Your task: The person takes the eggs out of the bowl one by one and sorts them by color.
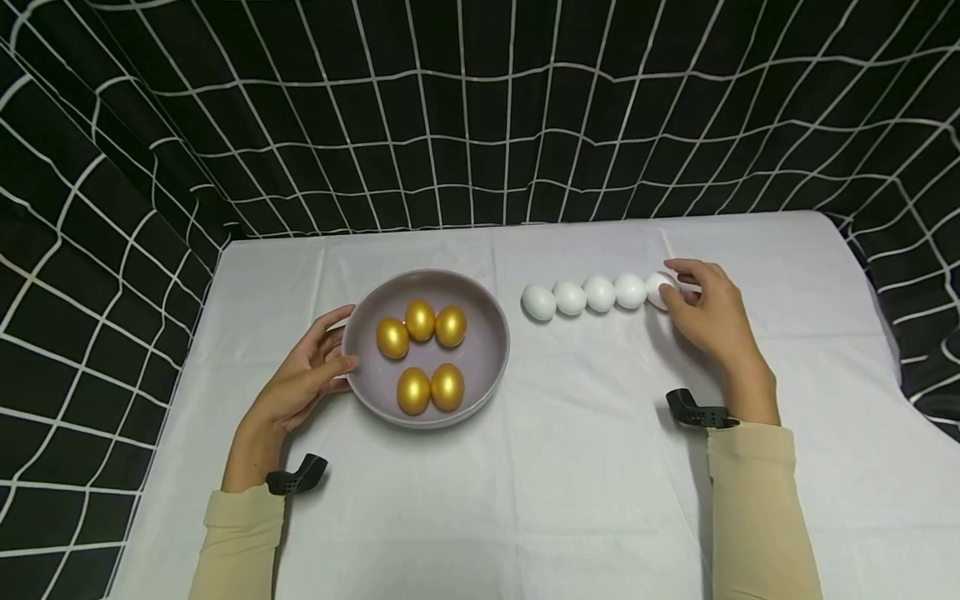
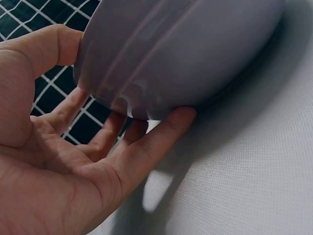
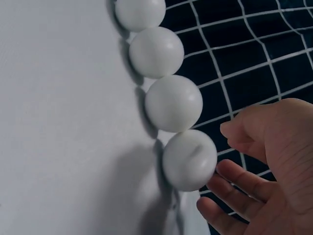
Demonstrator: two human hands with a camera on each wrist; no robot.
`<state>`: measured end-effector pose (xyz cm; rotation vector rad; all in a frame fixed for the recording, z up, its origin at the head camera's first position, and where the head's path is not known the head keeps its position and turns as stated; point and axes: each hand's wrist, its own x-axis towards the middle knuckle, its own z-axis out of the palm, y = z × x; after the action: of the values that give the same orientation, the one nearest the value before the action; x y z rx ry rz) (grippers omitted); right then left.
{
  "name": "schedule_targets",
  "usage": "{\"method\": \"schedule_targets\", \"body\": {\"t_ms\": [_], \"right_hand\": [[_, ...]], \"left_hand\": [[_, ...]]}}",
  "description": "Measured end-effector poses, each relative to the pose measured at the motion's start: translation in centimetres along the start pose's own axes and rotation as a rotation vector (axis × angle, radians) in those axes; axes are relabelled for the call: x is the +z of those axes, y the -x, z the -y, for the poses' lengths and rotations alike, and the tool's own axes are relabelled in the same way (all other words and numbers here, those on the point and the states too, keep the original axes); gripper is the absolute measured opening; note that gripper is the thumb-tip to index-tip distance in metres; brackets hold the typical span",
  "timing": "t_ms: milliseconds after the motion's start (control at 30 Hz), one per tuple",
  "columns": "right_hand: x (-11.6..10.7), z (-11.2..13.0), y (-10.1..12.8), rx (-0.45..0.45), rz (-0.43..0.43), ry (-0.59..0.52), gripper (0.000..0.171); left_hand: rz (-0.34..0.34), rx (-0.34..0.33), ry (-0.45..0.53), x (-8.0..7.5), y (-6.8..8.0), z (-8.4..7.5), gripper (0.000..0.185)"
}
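A mauve bowl [image 1: 482, 350] stands left of the middle of the table, with several golden eggs [image 1: 420, 320] inside it. My left hand [image 1: 296, 385] grips the bowl's left side, the thumb at the rim and the fingers against the outer wall, as the left wrist view shows. To the right of the bowl several white eggs [image 1: 598, 294] lie side by side in a row. My right hand [image 1: 714, 315] is around the right end of that row. Its thumb and fingers are loosely bent about the end white egg [image 3: 190, 160], the thumb apart from it.
A white cloth [image 1: 585, 467] covers the table. Black fabric with a white grid [image 1: 480, 117] hangs behind the table's far edge and along both sides. A small black device [image 1: 300, 477] is strapped to each wrist.
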<state>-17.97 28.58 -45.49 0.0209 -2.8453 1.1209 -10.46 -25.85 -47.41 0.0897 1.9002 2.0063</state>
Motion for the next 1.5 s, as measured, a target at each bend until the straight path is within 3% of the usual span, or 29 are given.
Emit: {"method": "schedule_targets", "body": {"t_ms": [300, 533, 933, 1267, 1500], "right_hand": [[-0.2, 2.6, -0.1, -0.071, -0.001, 0.011, 0.044], [0.4, 6.2, 0.6, -0.195, 0.115, 0.064, 0.044], [3.4, 12.4, 1.1, -0.471, 0.221, 0.035, 0.036], [6.0, 16.1, 0.8, -0.574, 0.376, 0.060, 0.039], [8.0, 18.7, 0.4, -0.702, 0.497, 0.035, 0.042]], "left_hand": [[0.008, 0.015, -0.009, 0.4, -0.8, 0.0, 0.077], [0.001, 0.012, -0.002, 0.3, -0.8, 0.0, 0.076], [0.003, 0.001, 0.012, 0.0, -0.5, 0.4, 0.076], [0.002, -0.013, 0.026, 0.2, -0.3, 0.8, 0.077], [0.009, -0.002, 0.029, -0.3, -0.1, 0.2, 0.076]]}}
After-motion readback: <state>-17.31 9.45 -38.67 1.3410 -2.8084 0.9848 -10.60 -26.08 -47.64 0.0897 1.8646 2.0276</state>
